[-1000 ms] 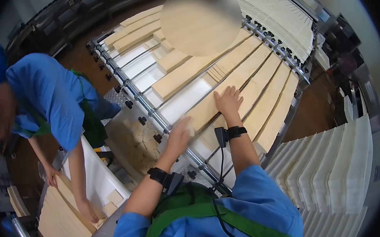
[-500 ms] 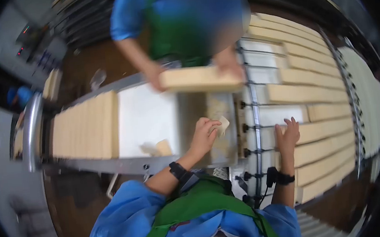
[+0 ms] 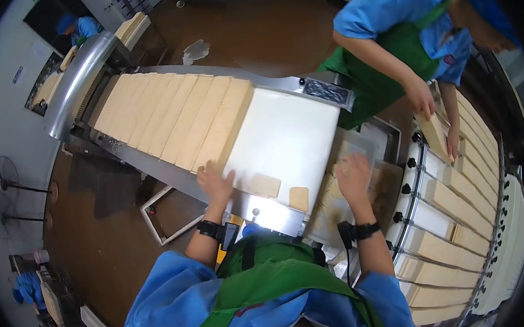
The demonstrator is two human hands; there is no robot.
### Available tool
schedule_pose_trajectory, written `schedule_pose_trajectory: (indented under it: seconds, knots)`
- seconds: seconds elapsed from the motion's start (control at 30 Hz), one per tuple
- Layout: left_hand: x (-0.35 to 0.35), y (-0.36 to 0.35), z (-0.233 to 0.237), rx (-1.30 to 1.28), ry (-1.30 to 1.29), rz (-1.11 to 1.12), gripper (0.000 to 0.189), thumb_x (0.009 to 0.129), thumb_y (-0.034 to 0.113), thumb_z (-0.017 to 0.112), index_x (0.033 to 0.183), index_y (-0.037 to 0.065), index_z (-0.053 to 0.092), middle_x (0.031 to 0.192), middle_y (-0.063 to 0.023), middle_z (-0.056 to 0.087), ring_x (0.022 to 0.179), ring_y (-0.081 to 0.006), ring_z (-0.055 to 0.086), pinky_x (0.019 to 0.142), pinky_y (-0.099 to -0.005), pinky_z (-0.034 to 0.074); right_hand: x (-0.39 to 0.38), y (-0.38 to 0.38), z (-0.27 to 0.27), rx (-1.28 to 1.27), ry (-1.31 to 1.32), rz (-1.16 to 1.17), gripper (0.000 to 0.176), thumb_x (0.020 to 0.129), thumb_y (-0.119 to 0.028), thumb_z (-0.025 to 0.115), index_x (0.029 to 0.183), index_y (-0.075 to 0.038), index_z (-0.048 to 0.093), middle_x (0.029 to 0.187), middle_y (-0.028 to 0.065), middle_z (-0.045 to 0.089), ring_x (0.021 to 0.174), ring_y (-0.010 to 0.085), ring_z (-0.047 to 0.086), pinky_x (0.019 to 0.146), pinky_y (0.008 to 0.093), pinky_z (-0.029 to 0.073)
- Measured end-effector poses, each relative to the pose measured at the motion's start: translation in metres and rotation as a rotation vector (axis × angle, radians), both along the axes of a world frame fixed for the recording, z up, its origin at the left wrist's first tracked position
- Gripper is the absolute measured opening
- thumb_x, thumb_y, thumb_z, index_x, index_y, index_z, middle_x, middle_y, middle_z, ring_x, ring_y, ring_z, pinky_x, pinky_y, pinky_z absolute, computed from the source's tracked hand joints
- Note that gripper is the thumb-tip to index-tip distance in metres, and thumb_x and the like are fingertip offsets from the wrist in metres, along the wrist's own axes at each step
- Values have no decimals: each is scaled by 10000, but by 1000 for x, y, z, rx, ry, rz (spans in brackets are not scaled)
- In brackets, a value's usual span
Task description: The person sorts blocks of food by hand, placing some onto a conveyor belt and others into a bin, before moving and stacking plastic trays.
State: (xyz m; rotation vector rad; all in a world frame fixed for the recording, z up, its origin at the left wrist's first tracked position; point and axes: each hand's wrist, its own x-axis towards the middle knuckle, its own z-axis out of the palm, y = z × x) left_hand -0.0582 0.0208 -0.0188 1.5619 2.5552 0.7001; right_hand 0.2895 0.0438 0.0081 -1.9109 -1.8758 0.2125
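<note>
My left hand (image 3: 215, 183) is at the near edge of the white belt, fingers spread, by the near end of the last long pale slab (image 3: 227, 120) in a packed row. Whether its fingertips touch the slab is hard to tell. My right hand (image 3: 354, 177) is over a metal tray (image 3: 384, 197) with flat pale scraps in it; its fingers are apart and nothing shows in them. Two small flat pale pieces, one (image 3: 266, 185) nearer my left hand and another (image 3: 299, 199) by the belt's right end, lie on the white belt (image 3: 290, 123).
At the right, a co-worker (image 3: 389, 46) has both hands on a slab (image 3: 435, 137) over a lane conveyor (image 3: 430, 195) loaded with slabs. A curved metal cover (image 3: 77, 86) stands at the belt's far left. Below it are fans (image 3: 8, 185). Other people are farther off.
The view has swung left. My left hand has let go of the small piece and moved to the row of slabs. My right hand has left the lane conveyor. The co-worker's slab is now at the lanes.
</note>
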Motion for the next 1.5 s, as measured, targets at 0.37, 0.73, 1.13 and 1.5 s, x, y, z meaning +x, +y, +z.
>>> schedule_pose_trajectory:
  seconds: [0.37, 0.73, 1.13, 1.5]
  knots:
    - [-51, 19, 6, -324, -53, -199, 776, 706, 330, 734, 1235, -66, 327, 1154, -247, 406, 915, -400, 538, 753, -416, 487, -208, 160, -38, -266, -166, 115, 692, 855, -444, 522, 1415, -110, 293, 1479, 196, 194, 1294, 366, 280, 1035, 482, 247]
    - [-49, 25, 15, -523, 22, -283, 826, 710, 478, 698, 1212, -74, 344, 1094, -172, 413, 856, -319, 592, 640, -347, 555, -292, 241, -16, -442, -148, 116, 678, 859, -538, 465, 1426, -215, 284, 1482, 201, 146, 1211, 365, 398, 976, 452, 375]
    - [-31, 40, 29, -433, -469, -677, 804, 679, 398, 741, 1197, -48, 318, 1154, -286, 376, 900, -453, 543, 768, -470, 506, -124, 181, -24, -368, -92, -443, 972, 690, -560, 629, 1379, 22, 266, 1439, 297, 169, 1275, 472, 300, 1010, 463, 351]
    - [121, 26, 52, -44, -446, -969, 799, 647, 73, 718, 1331, 30, 308, 1272, -293, 224, 1173, -422, 312, 1010, -416, 318, 31, 3, 52, 152, 523, -1018, 793, 692, -372, 681, 1254, 18, 280, 1223, 286, 348, 1075, 466, 456, 911, 491, 416]
